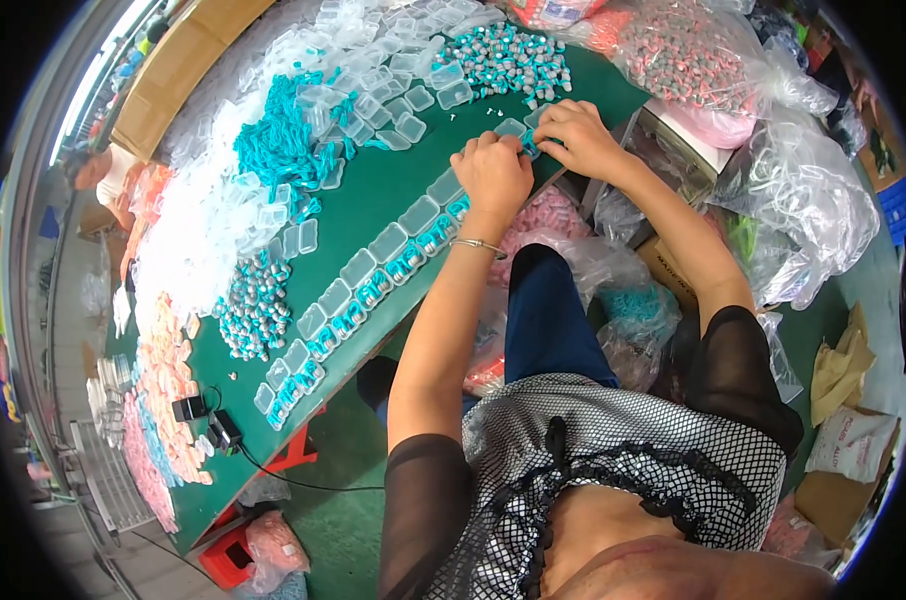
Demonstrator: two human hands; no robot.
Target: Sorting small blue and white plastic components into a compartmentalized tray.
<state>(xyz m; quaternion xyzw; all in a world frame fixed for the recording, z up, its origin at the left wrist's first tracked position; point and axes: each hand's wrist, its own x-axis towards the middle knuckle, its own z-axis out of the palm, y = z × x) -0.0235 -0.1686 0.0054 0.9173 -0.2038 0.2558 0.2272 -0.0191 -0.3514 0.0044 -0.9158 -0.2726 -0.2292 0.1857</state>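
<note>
A green-topped work table [373, 190] is seen from above and serves as the landmark for all positions. Both hands are brought together at the table's near edge, toward its right end. The left hand [493, 170] is held with fingers curled narrowly downward, and a thin metal bangle [478, 243] is worn at its wrist. The right hand [576, 135] is placed just beside it, fingers bent and pinched close. Between the two hands a small clear plastic hinged case [513, 128] is gripped, with something teal partly shown at the fingertips; which fingers bear on it cannot be told.

Along the near edge of the table, leftward from the hands, a long row of open clear plastic cases with teal contents [373, 285] is laid out, the cases touching one another. On the middle of the table, a heap of grey and teal earplugs [255, 305] is found just behind this row. A second heap of grey and teal earplugs [503, 60] lies at the far right of the table, just beyond the hands. A tangle of teal cords [283, 140] is spread at the table's far side, beside a pile of empty clear cases [373, 70]. Off the right end of the table, clear plastic bags of small parts [693, 50] are stacked.
</note>
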